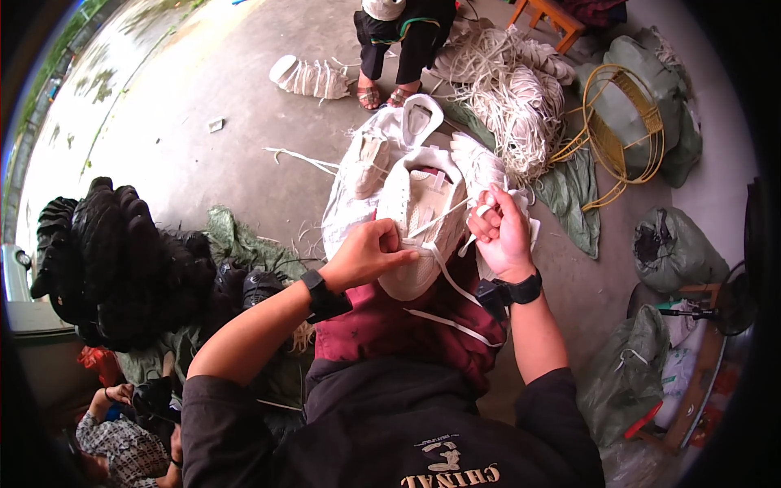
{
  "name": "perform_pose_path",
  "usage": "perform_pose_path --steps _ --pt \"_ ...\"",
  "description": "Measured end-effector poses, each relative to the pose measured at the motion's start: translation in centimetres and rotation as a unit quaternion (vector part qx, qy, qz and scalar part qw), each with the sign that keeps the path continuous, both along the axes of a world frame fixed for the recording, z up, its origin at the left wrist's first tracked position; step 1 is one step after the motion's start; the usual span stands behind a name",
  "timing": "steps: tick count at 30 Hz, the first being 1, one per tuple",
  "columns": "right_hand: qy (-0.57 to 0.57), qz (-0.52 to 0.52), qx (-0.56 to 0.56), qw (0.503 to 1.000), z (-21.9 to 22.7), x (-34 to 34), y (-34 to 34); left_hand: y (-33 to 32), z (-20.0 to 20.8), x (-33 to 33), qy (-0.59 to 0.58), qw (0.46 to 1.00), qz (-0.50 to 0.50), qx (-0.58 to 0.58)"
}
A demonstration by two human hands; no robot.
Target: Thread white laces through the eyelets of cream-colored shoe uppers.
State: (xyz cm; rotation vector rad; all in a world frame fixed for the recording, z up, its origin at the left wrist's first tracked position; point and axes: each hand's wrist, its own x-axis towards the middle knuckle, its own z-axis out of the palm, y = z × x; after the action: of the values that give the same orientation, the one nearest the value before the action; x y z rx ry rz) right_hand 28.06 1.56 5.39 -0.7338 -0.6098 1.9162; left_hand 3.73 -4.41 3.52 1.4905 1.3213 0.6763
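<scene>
A white shoe (407, 281) lies over my maroon-clad lap with its toe toward me. My left hand (368, 254) is closed on the shoe's upper, with the thumb stretched over the toe side by the lowest lace holes. To the right of the shoe, my right hand (500, 228) is raised and pinches a white shoelace (446, 214), which runs taut from the shoe's front. Another end of the lace hangs across my right thigh. Just beyond, more white shoes (421, 119) lie in a heap, partly behind the one I hold.
Beyond sits a person (407, 41) in dark trousers and sandals, beside a big pile of white laces (521, 114). Black shoes (106, 260) are heaped at the left. A yellow round-framed chair (622, 122) and green sacks (675, 248) stand right. Another person (122, 447) works at lower left.
</scene>
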Motion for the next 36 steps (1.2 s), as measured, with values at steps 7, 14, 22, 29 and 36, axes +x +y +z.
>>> perform_pose_path --steps 7,14,22,29,36 --pt "-0.02 -0.009 0.017 1.0 0.5 1.1 0.4 0.1 -0.1 0.4 -0.008 1.0 0.003 0.0" --pt "0.025 -0.047 0.015 0.998 -0.5 1.6 0.3 0.4 -0.7 1.1 -0.005 1.0 0.002 0.022" --pt "0.013 -0.073 0.011 0.997 0.0 3.2 0.2 0.7 -0.3 1.7 0.003 1.0 0.0 0.021" --pt "-0.159 -0.086 0.113 0.977 -0.2 2.4 -2.0 0.6 -0.6 0.8 -0.005 1.0 -0.026 -0.005" --pt "-0.13 0.001 0.166 0.978 1.2 1.4 -2.6 0.9 -1.1 1.1 -0.057 0.997 0.019 -0.039"
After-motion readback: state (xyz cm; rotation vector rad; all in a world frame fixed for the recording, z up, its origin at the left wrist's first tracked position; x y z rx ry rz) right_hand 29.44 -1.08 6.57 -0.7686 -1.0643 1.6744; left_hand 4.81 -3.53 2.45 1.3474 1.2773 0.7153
